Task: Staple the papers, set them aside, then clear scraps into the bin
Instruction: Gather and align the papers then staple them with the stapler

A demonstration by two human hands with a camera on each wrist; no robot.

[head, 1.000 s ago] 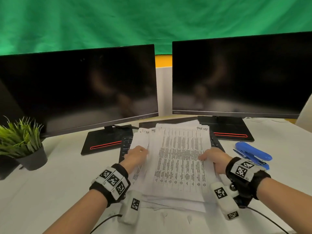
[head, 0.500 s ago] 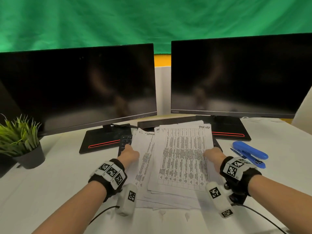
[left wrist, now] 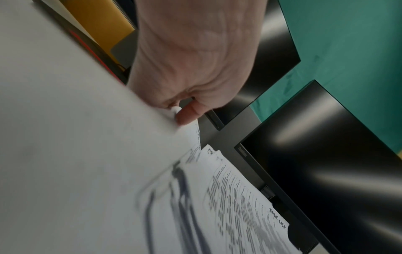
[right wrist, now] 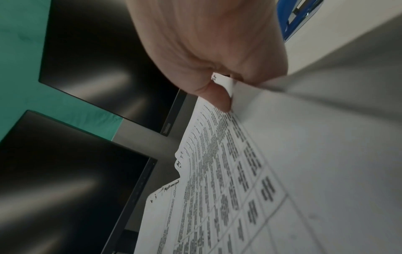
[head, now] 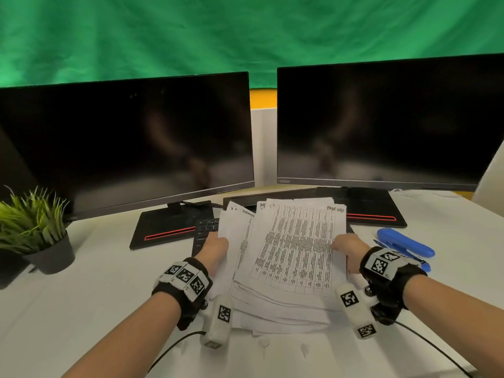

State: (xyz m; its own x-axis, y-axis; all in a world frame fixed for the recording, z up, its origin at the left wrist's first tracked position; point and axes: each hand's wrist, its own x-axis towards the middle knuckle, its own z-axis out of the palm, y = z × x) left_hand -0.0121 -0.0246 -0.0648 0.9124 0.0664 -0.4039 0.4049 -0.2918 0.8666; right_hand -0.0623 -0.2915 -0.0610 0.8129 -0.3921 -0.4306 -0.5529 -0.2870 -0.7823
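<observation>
A loose stack of printed papers (head: 289,257) with tables of text is held between both hands, its far end tipped up over a black keyboard (head: 204,230). My left hand (head: 215,248) grips the stack's left edge, thumb on top (left wrist: 187,116). My right hand (head: 346,248) grips the right edge, thumb pressed on the top sheet (right wrist: 219,98). The sheets are fanned and uneven (right wrist: 217,180). A blue stapler (head: 403,242) lies on the white desk just right of my right wrist. Two small paper scraps (head: 283,346) lie on the desk in front of the stack.
Two dark monitors (head: 122,143) (head: 387,124) stand close behind the papers on black bases with red stripes. A potted green plant (head: 35,227) sits at the left edge. Cables run from both wrist bands across the near desk (head: 81,282). No bin is in view.
Both hands have shifted from resting on top of the stack to gripping its side edges, and the stack's far end has lifted and drawn slightly toward me.
</observation>
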